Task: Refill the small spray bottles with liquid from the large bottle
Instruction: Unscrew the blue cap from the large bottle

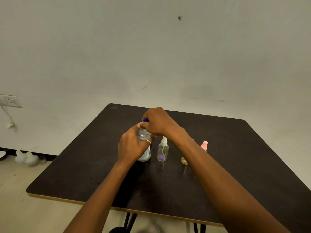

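From the head view, a dark counter [235, 148] stands by a pale wall. The big bottle [146, 155] stands upright near the middle of the counter. It is clear, with a white label low down.

The left hand [133, 145] is wrapped round the side of the big bottle. Its grip is closed on the bottle, and a ring [148, 141] shows on one finger. The right hand [158, 121] sits on top of the bottle. Its fingers curl over the blue cap [145, 121], so its grip holds the cap. Only a bit of blue peeks out.

Just right of the big bottle stands a small spray bottle [162, 150] with a white top. It is clear and upright, and no hand touches it. Further right, a second small bottle [184, 160] is mostly hidden behind the right arm; only its yellowish bottom shows. A pink spray top [204, 145] sticks out past the arm.

A wall socket [10, 101] is on the far left. Some white things [25, 158] lie on the floor under it; I cannot tell what they are.
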{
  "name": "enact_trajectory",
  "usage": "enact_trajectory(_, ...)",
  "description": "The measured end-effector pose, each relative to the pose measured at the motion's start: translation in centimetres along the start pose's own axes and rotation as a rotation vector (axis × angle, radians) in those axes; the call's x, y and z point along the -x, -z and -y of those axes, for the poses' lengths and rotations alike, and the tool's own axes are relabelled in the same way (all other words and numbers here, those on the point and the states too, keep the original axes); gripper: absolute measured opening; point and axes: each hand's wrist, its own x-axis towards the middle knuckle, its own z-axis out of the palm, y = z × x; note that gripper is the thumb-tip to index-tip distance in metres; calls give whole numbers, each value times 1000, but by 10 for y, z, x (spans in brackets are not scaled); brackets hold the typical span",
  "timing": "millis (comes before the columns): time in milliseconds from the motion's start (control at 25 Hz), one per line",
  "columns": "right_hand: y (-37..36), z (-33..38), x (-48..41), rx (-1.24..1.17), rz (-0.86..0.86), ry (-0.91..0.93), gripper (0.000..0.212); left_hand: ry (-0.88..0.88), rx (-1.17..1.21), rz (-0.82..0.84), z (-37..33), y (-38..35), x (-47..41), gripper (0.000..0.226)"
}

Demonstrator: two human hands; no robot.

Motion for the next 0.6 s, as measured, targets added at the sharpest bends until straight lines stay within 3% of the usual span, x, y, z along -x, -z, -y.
enact_trajectory(160, 10, -7, -4, 1, 127, 132, 15, 32, 71, -2, 0, -3, -1, 45)
enact_trajectory(400, 28, -4, -8, 73, 262, 210, 43, 62, 97, -14, 3, -6, 2, 55)
enact_trajectory(480, 33, -5, -12, 106, 256, 169, 56, 85, 110, -18, 1, -7, 3, 53)
enact_trajectory(600, 35, -2, -19, 112, 172, 96, 52, 117, 134, 24, -2, -8, 2, 62)
